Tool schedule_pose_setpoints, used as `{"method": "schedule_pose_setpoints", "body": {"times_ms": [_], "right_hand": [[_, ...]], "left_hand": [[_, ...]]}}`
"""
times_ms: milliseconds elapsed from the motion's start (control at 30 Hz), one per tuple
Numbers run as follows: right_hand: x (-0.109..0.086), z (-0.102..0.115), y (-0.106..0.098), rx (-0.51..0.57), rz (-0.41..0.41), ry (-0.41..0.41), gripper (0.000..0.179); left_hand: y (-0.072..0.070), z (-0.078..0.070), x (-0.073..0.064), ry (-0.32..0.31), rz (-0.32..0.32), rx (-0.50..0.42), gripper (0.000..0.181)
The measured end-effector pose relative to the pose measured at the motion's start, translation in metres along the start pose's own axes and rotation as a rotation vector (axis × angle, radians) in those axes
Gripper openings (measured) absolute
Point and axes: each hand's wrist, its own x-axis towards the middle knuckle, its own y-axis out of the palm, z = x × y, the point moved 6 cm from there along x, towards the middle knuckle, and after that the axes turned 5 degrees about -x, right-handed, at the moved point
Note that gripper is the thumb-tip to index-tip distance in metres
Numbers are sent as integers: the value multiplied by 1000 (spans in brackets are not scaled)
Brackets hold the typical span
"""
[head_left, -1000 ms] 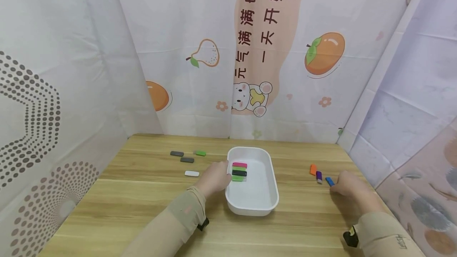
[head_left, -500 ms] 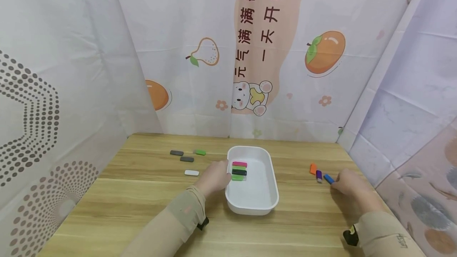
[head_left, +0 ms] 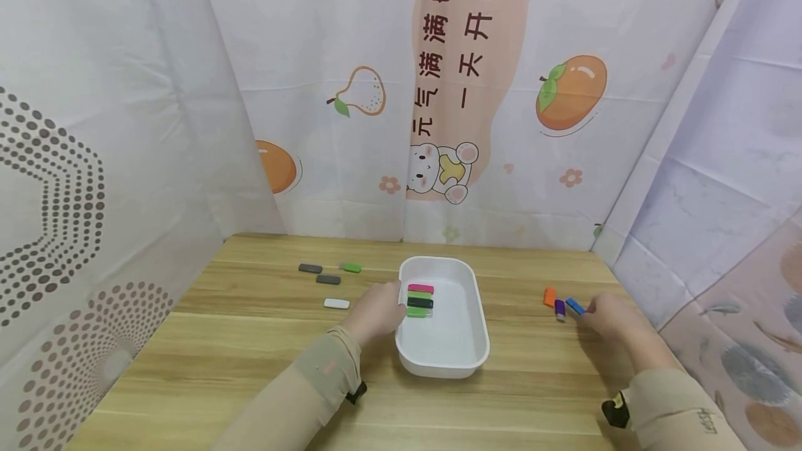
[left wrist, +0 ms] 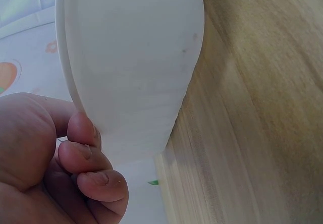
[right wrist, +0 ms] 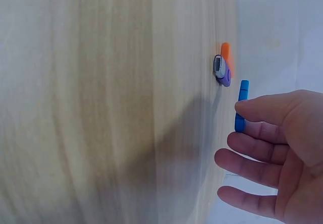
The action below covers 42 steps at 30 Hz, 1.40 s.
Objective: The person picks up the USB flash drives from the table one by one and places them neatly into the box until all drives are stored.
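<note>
Thumb and fingers of my right hand (head_left: 612, 319) pinch a blue USB stick (right wrist: 241, 105), which looks raised off the table in the right wrist view. Just left of it lie a purple USB stick (head_left: 560, 310) with its metal plug showing and an orange one (head_left: 549, 296). My left hand (head_left: 378, 313) grips the left rim of a white plastic box (head_left: 447, 367); curled fingers show at that rim in the left wrist view. Inside the box, along its left side, several USB sticks lie in a row: pink (head_left: 421, 288), black (head_left: 420, 303) and green (head_left: 417, 312) ones.
On the table's left lie two dark grey USB sticks (head_left: 328, 280), a green one (head_left: 352, 268) and a white one (head_left: 336, 303). Printed curtains (head_left: 338, 179) stand behind the wooden table (head_left: 501, 409) and at both sides.
My right hand has lifted the blue USB stick and moved it slightly left and away from me, closer to the purple one. The left hand and the box have stayed put.
</note>
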Motion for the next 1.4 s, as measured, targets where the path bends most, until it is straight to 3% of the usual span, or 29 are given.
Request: {"method": "schedule_pose_setpoints", "body": {"times_ms": [667, 1000, 1400], "right_hand": [[3, 12, -21, 43, -90, -90, 24], [7, 29, -26, 118, -88, -100, 24], [10, 57, -49, 95, -147, -159, 23]], "left_hand": [[0, -1, 1, -3, -1, 9, 43], [0, -3, -1, 11, 6, -4, 39], [0, -3, -1, -1, 4, -9, 40]]}}
